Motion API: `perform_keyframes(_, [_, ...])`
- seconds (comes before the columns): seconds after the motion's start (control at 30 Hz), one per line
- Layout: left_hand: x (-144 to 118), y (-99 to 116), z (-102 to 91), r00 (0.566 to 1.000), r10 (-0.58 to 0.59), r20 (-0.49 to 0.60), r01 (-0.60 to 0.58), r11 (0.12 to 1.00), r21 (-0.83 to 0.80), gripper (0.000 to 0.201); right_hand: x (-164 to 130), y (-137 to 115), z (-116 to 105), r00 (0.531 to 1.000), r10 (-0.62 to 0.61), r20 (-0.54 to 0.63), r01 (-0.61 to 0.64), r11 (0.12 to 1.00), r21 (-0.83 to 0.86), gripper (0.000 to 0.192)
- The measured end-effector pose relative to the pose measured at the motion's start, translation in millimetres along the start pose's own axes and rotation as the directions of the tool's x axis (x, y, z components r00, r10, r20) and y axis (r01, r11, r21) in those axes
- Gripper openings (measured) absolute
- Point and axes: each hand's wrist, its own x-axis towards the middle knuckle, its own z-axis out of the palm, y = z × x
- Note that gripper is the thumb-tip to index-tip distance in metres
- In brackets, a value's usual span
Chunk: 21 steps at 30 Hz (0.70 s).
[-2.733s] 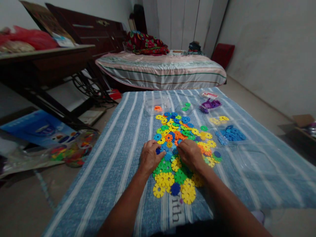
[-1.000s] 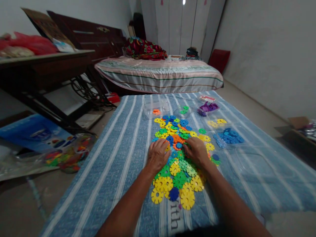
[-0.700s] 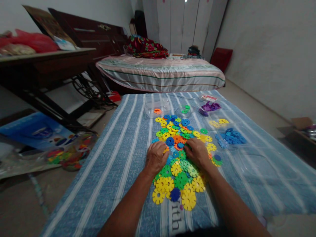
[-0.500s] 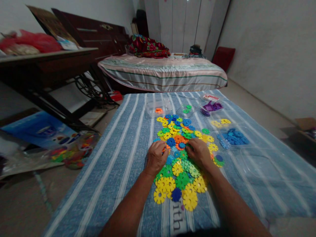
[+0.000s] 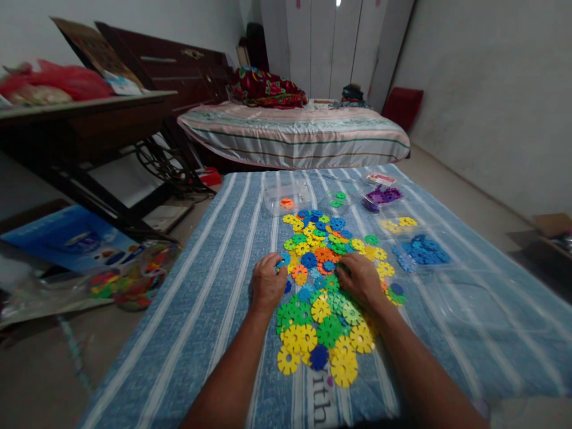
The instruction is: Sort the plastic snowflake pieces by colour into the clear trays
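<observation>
Our left hand pinches a small blue disc at the pile's left edge; our right hand rests curled on the snowflake discs, grip unclear. Beyond lie sorted blue pieces on the striped cloth.

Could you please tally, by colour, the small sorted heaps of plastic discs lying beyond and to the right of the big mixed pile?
orange heap: 1
green heap: 1
purple heap: 1
yellow heap: 1
blue heap: 1
Total: 5
</observation>
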Motion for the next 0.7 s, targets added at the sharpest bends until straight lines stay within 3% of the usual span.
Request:
perform_keyframes(0.37, [2.9,2.0,-2.6,0.997,0.043,0.066,-0.044,0.999,0.009,0.021,1.0,-4.0,-2.0,1.000,0.006,-0.002,-0.006,1.000,0.017,0.014])
perform_keyframes(0.7, [5.8,4.9,-5.5,0.995,-0.040,0.090,0.039,0.999,0.013,0.025,2.2,-2.7,0.4,1.000,0.014,-0.012,-0.014,1.000,0.006,0.013])
